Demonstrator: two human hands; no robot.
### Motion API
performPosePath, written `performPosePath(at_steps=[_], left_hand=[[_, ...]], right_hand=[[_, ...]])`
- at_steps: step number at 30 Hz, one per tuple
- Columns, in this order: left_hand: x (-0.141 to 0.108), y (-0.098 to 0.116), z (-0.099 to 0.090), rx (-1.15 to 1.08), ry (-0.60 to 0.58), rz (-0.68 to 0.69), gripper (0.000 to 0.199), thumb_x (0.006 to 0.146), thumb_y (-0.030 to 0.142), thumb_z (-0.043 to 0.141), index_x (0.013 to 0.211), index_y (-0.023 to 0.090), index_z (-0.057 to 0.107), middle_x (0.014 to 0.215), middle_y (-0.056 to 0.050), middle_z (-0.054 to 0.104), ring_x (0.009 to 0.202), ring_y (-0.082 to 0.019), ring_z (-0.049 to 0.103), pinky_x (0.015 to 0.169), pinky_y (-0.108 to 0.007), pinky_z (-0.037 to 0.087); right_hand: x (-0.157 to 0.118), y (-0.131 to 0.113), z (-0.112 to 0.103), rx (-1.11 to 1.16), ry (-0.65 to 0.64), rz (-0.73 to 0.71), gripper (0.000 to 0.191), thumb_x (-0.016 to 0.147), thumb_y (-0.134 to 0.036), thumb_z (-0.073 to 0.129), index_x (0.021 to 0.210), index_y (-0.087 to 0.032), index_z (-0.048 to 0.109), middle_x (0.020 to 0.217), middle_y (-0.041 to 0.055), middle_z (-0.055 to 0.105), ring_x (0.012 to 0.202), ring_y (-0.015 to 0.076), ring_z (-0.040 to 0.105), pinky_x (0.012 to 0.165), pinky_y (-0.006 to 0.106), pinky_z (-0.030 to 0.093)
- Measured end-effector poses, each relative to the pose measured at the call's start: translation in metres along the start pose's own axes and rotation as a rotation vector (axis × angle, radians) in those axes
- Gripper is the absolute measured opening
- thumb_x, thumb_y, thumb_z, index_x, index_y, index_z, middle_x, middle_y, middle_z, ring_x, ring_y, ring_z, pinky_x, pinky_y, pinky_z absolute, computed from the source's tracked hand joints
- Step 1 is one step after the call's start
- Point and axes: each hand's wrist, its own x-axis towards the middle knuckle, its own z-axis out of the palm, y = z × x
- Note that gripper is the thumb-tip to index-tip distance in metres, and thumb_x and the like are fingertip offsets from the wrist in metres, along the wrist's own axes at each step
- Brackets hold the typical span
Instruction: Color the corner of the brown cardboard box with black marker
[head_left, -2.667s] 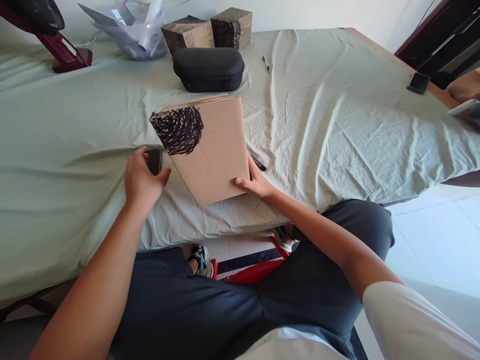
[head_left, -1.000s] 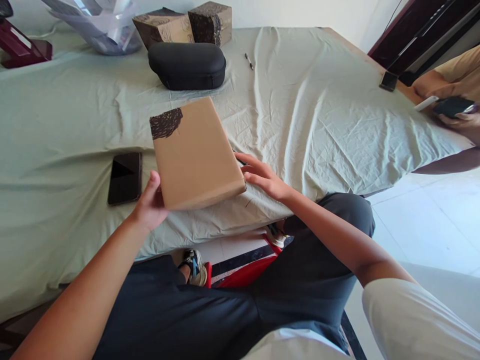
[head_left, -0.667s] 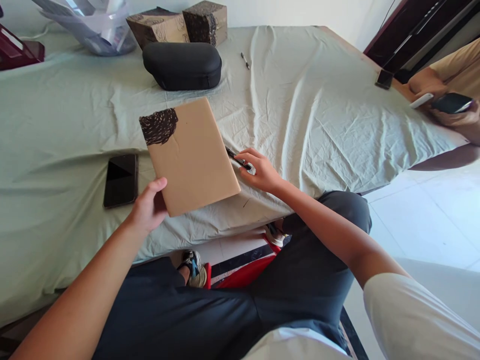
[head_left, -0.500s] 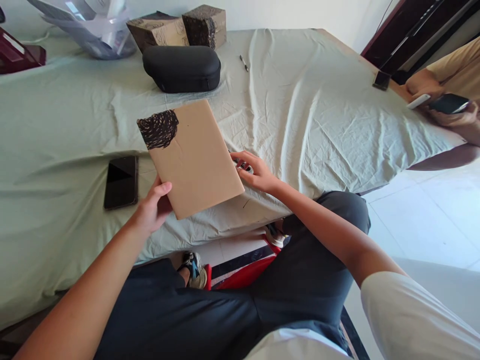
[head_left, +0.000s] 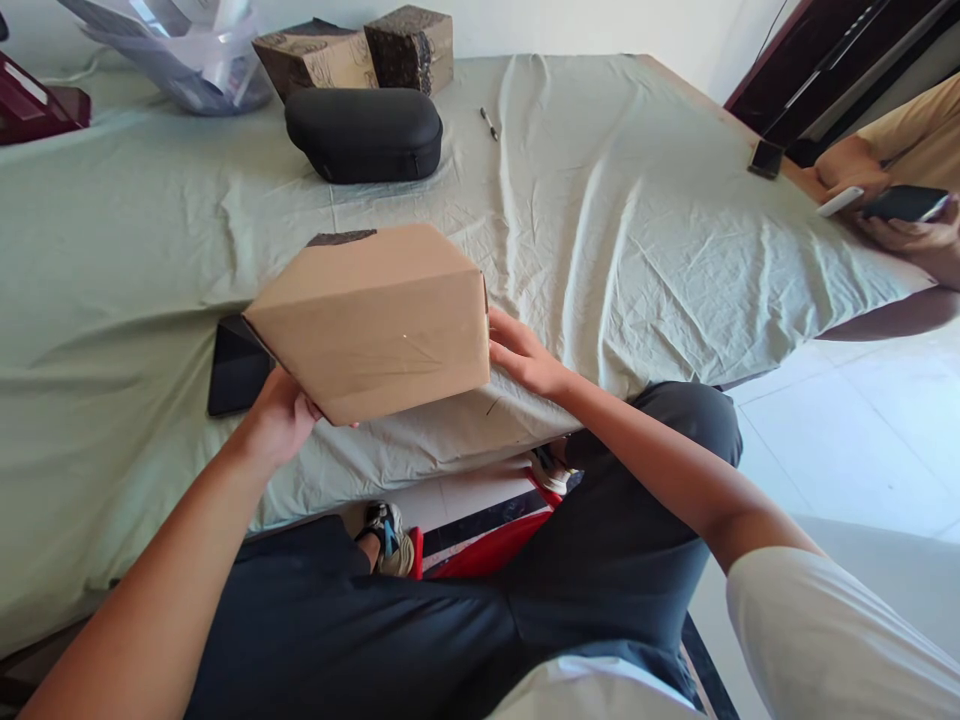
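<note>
Pale green cloth (head_left: pixel 660 250), wrinkled throughout, covers a table set against a white wall (head_left: pixel 570 28). Held above its near edge is a brown cardboard box (head_left: pixel 375 340), tilted, one long side turned to the wearer; a dark scribbled patch (head_left: pixel 341 238) shows at the far edge of its upper face. The left hand (head_left: pixel 281 420) is clamped on the box at its lower left corner, some fingers hidden beneath. The right hand (head_left: pixel 529 358) is at the box's right end, fingers extended; their tips are hidden, so whether they grip or merely rest cannot be determined. The box lies between the two hands, which are apart.

A dark phone (head_left: pixel 234 375) lies on the cloth beside the left hand, partly covered by the box. Farther back sit a black zipped case (head_left: pixel 364 135), two patterned cartons (head_left: pixel 411 48) behind it, and a translucent basket (head_left: pixel 202 70) of assorted contents. A pen (head_left: pixel 488 123) lies to the right of the case. At the far right, another person's hand (head_left: pixel 919 235) holds a dark device (head_left: pixel 904 203).
</note>
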Motion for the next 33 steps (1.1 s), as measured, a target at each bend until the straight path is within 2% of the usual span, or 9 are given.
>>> performPosePath(at_steps=[3,7,10,13,15,19,28,31,33], left_hand=[[-0.002,0.010,0.007,0.010,0.112,-0.082,0.051,0.081,0.072,0.089,0.109,0.029,0.089,0.117,-0.012,0.089,0.100,-0.039,0.083,0.054,-0.042,0.070],[-0.005,0.017,0.019,-0.017,0.125,-0.103,0.076,0.091,0.087,0.074,0.143,0.032,0.083,0.156,-0.014,0.080,0.147,-0.051,0.071,0.080,-0.057,0.077],[-0.005,0.010,0.022,-0.018,0.125,-0.104,0.088,0.091,0.091,0.073,0.153,0.028,0.078,0.169,-0.015,0.073,0.167,-0.051,0.055,0.116,-0.065,0.069],[-0.003,-0.003,0.021,-0.003,0.156,-0.114,0.090,0.084,0.082,0.088,0.151,0.023,0.077,0.168,-0.017,0.072,0.166,-0.047,0.058,0.134,-0.063,0.055],[-0.002,-0.010,0.020,0.042,0.123,-0.091,0.091,0.082,0.081,0.092,0.148,0.020,0.078,0.164,-0.019,0.075,0.161,-0.046,0.063,0.137,-0.063,0.051],[-0.001,-0.013,0.020,0.145,0.042,0.021,0.080,0.088,0.077,0.091,0.142,0.018,0.081,0.159,-0.019,0.078,0.159,-0.043,0.066,0.141,-0.058,0.046],[0.006,-0.015,0.018,0.249,0.017,0.123,0.078,0.093,0.083,0.080,0.135,0.017,0.083,0.141,-0.020,0.086,0.136,-0.039,0.079,0.127,-0.054,0.058],[0.018,-0.003,-0.003,0.566,0.190,0.110,0.080,0.100,0.080,0.069,0.143,0.013,0.081,0.144,-0.024,0.082,0.140,-0.044,0.075,0.131,-0.064,0.052],[0.027,0.009,-0.024,0.975,0.395,0.033,0.085,0.095,0.064,0.081,0.160,0.010,0.071,0.162,-0.030,0.070,0.157,-0.052,0.062,0.136,-0.075,0.041]], right_hand=[[0.000,-0.003,-0.002,0.024,0.040,-0.010,0.081,0.110,-0.075,0.066,0.181,-0.039,0.053,0.170,0.0102,0.063,0.134,0.0343,0.075,0.127,0.062,0.059],[-0.002,-0.010,-0.006,0.008,0.026,-0.034,0.076,0.111,-0.073,0.064,0.178,-0.040,0.057,0.181,0.0093,0.053,0.141,0.0346,0.071,0.125,0.060,0.062],[-0.004,-0.015,-0.006,-0.071,0.059,-0.073,0.072,0.111,-0.075,0.062,0.174,-0.041,0.063,0.188,0.0080,0.045,0.151,0.0363,0.066,0.126,0.060,0.062],[-0.005,-0.016,-0.005,-0.121,0.066,-0.126,0.078,0.107,-0.079,0.067,0.175,-0.041,0.062,0.193,0.0071,0.038,0.170,0.0421,0.048,0.127,0.060,0.061],[-0.006,-0.015,-0.004,-0.108,0.064,-0.128,0.094,0.100,-0.084,0.074,0.182,-0.042,0.052,0.197,0.0077,0.032,0.176,0.0453,0.040,0.129,0.064,0.059],[-0.007,-0.010,0.000,-0.053,0.070,-0.044,0.120,0.090,-0.088,0.083,0.189,-0.043,0.033,0.198,0.0100,0.030,0.170,0.0477,0.048,0.132,0.073,0.054],[-0.010,-0.006,0.002,0.054,0.065,0.044,0.127,0.082,-0.081,0.094,0.186,-0.046,0.030,0.195,0.0111,0.029,0.166,0.0500,0.051,0.131,0.078,0.052],[-0.010,-0.012,0.003,0.051,0.073,0.047,0.123,0.083,-0.079,0.093,0.184,-0.045,0.033,0.195,0.0101,0.031,0.171,0.0501,0.045,0.134,0.079,0.049],[-0.010,-0.015,0.003,0.043,0.082,0.041,0.120,0.084,-0.079,0.093,0.183,-0.045,0.035,0.195,0.0097,0.031,0.174,0.0494,0.041,0.137,0.080,0.045]])
